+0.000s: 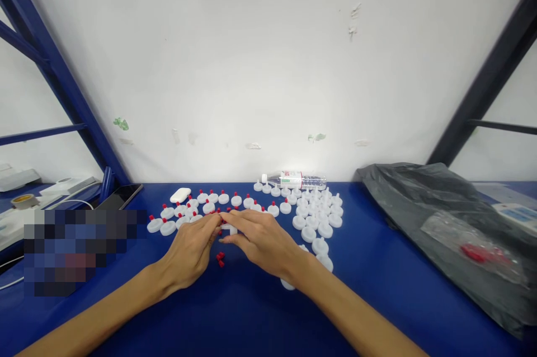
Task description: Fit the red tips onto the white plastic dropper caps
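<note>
My left hand [191, 248] and my right hand [262, 236] meet over the middle of the table, fingers bent and pressed together. Between them is a white nozzle lid [231, 229], mostly hidden by the fingers. The fingertips hide whether a red cap is on it. Loose small red caps [220, 258] lie just below the hands. Behind and to the left stand several white lids with red-tipped nozzles [168, 227]. To the right are many white lids with bare nozzles [325, 229], some partly behind my right forearm.
A clear bottle [296, 179] lies along the back wall. A white rounded case [180, 195] sits at the back left. A dark plastic sheet [419, 195] with a clear bag of red pieces [478, 250] covers the right side. Blue frame posts [71, 77] rise on the left.
</note>
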A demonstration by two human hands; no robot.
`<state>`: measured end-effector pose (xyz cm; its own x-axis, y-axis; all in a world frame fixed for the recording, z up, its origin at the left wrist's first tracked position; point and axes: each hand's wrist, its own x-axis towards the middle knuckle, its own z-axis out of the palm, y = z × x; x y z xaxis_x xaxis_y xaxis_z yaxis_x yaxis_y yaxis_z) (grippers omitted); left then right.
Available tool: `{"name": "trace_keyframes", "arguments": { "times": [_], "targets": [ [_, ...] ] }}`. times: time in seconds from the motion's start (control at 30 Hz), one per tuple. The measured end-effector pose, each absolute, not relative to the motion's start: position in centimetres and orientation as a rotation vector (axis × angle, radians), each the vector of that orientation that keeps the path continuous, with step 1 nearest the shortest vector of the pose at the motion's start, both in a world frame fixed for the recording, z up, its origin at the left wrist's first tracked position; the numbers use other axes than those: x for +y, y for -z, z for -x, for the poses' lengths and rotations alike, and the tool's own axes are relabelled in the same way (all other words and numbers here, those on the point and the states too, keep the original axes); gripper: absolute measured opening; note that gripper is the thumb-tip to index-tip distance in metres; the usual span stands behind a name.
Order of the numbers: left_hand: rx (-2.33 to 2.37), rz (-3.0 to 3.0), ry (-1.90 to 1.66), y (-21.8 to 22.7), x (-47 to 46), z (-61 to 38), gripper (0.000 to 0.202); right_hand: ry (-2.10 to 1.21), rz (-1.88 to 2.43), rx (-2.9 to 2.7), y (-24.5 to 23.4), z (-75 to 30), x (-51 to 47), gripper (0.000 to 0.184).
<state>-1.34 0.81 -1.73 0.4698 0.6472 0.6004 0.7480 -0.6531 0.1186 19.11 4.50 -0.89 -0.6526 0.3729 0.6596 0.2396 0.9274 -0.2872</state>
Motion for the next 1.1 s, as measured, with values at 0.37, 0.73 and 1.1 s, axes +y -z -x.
{"name": "trace_keyframes", "arguments": {
  "times": [0.37, 0.73, 1.1],
  "targets": [
    [-1.209, 2.553, 0.963, 2.5, 1.5, 1.7, 0.019, -0.165, 0.507, -2.396, 0.6, -18.8, 4.8, 0.029],
    [-1.175, 2.726, 0.706, 1.6, 1.2, 1.8, 0.022, 0.149, 0.731, -2.304, -1.5, -23.0, 8.0, 0.009],
    [-1.168, 2.775, 0.206, 1.5, 0.9, 1.0, 0.017, -0.071, 1.179, -2.516, -3.0, -25.9, 8.3, 0.017]
  ]
}}
